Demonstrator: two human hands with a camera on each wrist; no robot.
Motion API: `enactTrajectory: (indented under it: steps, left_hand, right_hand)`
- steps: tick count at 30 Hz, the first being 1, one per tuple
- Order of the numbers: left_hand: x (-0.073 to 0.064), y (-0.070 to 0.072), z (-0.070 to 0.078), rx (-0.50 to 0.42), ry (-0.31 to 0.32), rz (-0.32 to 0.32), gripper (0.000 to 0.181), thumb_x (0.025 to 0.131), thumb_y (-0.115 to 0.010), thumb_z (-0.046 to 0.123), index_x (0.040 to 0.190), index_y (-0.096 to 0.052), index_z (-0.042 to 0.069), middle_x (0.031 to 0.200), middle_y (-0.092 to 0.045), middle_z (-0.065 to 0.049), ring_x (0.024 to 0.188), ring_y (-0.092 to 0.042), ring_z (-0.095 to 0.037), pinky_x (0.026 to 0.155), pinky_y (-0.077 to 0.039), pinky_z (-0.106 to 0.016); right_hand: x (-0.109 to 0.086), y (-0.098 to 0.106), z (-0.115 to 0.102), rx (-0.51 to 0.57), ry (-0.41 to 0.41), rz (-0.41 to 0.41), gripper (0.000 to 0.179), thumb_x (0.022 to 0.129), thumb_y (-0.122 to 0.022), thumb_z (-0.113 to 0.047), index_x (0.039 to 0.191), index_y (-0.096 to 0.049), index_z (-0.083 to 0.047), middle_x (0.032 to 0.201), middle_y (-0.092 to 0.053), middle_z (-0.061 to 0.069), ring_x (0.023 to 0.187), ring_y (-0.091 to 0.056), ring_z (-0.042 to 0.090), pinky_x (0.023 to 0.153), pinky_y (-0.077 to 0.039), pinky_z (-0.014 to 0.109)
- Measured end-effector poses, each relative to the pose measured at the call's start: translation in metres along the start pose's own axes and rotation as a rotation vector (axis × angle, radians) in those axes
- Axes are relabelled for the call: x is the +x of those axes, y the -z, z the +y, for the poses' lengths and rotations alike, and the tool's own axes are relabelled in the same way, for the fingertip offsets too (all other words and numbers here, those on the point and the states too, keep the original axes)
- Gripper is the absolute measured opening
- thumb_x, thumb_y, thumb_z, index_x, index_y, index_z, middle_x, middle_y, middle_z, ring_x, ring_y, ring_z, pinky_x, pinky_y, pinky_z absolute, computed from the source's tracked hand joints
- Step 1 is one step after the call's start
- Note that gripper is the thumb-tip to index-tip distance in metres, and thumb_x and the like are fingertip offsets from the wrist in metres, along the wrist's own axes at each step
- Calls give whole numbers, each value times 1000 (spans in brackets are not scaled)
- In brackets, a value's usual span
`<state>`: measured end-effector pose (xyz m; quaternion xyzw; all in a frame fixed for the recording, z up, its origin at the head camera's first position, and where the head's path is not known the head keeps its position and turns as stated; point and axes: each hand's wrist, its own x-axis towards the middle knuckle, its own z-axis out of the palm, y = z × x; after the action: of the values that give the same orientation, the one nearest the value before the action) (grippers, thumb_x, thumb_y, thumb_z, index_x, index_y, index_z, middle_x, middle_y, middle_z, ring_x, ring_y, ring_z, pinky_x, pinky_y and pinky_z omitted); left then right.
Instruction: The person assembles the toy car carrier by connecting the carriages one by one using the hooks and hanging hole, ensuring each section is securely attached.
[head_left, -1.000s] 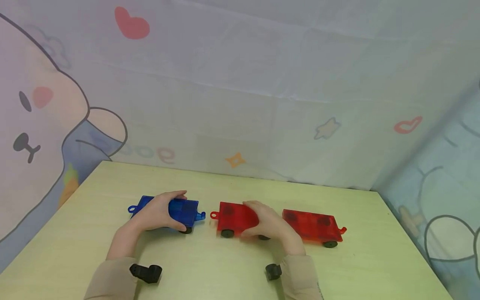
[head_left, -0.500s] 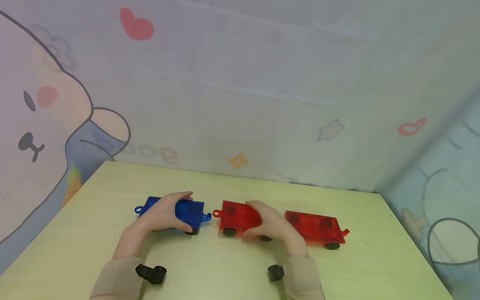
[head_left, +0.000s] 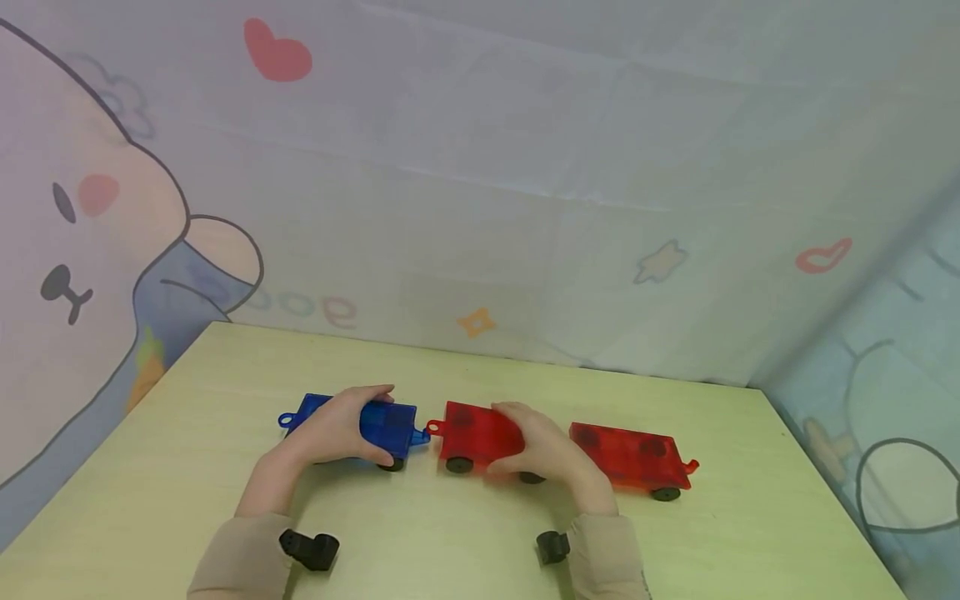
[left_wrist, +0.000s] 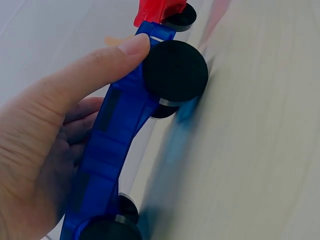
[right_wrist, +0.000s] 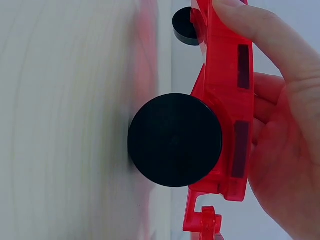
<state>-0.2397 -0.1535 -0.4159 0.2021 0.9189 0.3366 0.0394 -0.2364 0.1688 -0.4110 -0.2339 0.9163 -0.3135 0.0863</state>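
My left hand [head_left: 333, 433] grips a translucent blue toy train car [head_left: 388, 427] across its width, thumb along the near side. The car has black wheels [left_wrist: 175, 71], a ring at its left end and a hook [head_left: 421, 437] at its right. My right hand [head_left: 540, 442] holds a translucent red toy train car [head_left: 468, 429] the same way. Its ring [head_left: 434, 427] overlaps the blue hook in the head view. Behind the right hand lies a second red toy train car [head_left: 630, 454]. In the right wrist view, the held red car's rear hook [right_wrist: 195, 210] meets a red ring [right_wrist: 208, 222].
The cars stand in a row on a pale wooden table [head_left: 450, 542]. A printed cloth [head_left: 480, 167] hangs along the table's back edge, and another patterned cloth [head_left: 900, 358] is at the right. Black wrist cameras [head_left: 311, 550] sit at both sleeves.
My left hand has slid the blue car to the right, so its hook now meets the red car's ring. The right hand and both red cars stay nearly in place.
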Motion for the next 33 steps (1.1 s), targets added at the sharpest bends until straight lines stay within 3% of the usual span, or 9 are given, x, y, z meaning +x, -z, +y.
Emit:
enactTrajectory:
  steps: [33]
  left_hand:
    - [1,-1,5,19,-16,4,101,67,-89,41,145,-41,-1,136,-57,-16,130,-48,-40,105,-40,-61]
  right_hand:
    - [2,-3,-1,-17,15,-15,82,79,-82,-30,147,-43,-6,150,-44,12,141,-38,33,114,-35,51]
